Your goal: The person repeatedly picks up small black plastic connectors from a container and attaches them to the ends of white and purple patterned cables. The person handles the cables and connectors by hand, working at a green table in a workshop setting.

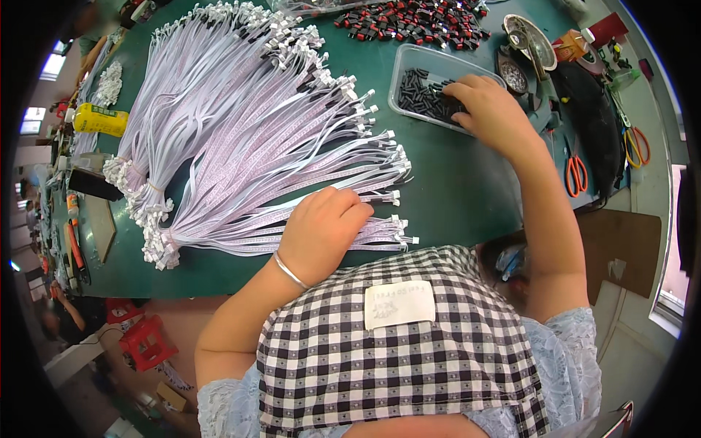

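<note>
My left hand (321, 230) rests on the near side of a large fan of flat white and pinkish cables (248, 168). Its fingers are curled closed around a cable close to the connector end; the fingertips are partly hidden. Small white connectors (394, 175) tip the cables, and some carry short black sleeves near them. My right hand (493, 109) reaches into a clear plastic box (398, 73) of small black tubes (431, 102). Its thumb and index finger are apart over the tubes, and nothing shows between them.
Behind the box lies a pile of black and red small parts (416, 22). Orange-handled scissors (575, 175), a metal dish (537, 44) and a black bag (591, 109) are at the right. A yellow bottle (101, 120) stands left; a red stool (148, 342) is on the floor.
</note>
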The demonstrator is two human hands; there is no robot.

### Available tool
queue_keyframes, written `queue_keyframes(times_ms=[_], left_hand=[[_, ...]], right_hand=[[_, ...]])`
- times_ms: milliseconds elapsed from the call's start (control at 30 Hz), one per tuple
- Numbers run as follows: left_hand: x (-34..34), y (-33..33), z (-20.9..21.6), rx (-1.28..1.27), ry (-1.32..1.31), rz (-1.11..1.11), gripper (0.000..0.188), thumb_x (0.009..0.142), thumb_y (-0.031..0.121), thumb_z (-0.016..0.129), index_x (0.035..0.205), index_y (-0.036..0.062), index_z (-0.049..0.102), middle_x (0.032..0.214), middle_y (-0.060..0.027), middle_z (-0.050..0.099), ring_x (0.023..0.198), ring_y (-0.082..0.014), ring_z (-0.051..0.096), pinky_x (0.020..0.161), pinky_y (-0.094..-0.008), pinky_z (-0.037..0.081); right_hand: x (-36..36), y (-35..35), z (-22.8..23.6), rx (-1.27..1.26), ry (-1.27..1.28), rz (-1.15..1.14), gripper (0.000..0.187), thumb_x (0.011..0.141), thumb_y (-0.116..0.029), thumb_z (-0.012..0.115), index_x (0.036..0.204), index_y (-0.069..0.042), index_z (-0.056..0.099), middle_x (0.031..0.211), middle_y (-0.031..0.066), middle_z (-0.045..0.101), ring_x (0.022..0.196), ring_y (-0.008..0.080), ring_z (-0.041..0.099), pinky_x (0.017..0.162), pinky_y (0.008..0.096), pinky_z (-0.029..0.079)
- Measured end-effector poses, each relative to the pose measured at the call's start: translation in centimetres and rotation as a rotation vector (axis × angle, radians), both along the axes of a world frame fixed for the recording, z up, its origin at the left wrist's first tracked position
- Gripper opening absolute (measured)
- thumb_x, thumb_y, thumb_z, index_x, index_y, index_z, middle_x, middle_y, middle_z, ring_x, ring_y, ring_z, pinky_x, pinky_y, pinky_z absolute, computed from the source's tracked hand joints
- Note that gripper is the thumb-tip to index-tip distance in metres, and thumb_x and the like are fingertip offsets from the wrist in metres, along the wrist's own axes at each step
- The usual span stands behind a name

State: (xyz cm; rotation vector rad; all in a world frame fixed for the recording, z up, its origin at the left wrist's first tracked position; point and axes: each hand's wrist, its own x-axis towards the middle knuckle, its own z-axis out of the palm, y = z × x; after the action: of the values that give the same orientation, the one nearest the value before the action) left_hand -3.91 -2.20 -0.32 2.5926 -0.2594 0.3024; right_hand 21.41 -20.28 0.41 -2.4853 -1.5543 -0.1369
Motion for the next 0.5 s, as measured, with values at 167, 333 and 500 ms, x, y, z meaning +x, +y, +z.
queue_keyframes(times_ms=[167, 333, 500], left_hand=[[-0.1, -0.4, 0.5, 0.019, 0.140, -0.089, 0.019, 0.070, 0.005, 0.065, 0.089, 0.0074, 0.063, 0.081, -0.0060, 0.056, 0.075, -0.0246, 0.056, 0.066, -0.0360, 0.046], [0.2, -0.8, 0.3, -0.022, 0.102, -0.074, 0.017, 0.073, 0.004, 0.062, 0.090, 0.0064, 0.061, 0.079, -0.0085, 0.054, 0.073, -0.0260, 0.056, 0.065, -0.0369, 0.047], [0.7, -1.3, 1.2, -0.341, 0.191, 0.116, 0.012, 0.080, 0.005, 0.059, 0.092, 0.0041, 0.060, 0.082, -0.0105, 0.055, 0.070, -0.0267, 0.056, 0.062, -0.0336, 0.047]], right_hand=[[0.5, 0.3, -0.2, -0.082, 0.178, 0.043, 0.019, 0.075, -0.007, 0.064, 0.093, -0.003, 0.060, 0.093, 0.0131, 0.060, 0.090, 0.0334, 0.058, 0.078, 0.0420, 0.047], [1.7, 0.2, -0.6, -0.042, 0.177, 0.078, 0.011, 0.079, -0.009, 0.059, 0.088, -0.004, 0.058, 0.089, 0.0132, 0.060, 0.086, 0.0338, 0.058, 0.074, 0.0429, 0.047], [1.4, -0.1, 0.1, 0.108, 0.082, 0.010, 0.007, 0.079, -0.009, 0.057, 0.085, -0.005, 0.056, 0.083, 0.0128, 0.059, 0.082, 0.0337, 0.058, 0.072, 0.0426, 0.047]])
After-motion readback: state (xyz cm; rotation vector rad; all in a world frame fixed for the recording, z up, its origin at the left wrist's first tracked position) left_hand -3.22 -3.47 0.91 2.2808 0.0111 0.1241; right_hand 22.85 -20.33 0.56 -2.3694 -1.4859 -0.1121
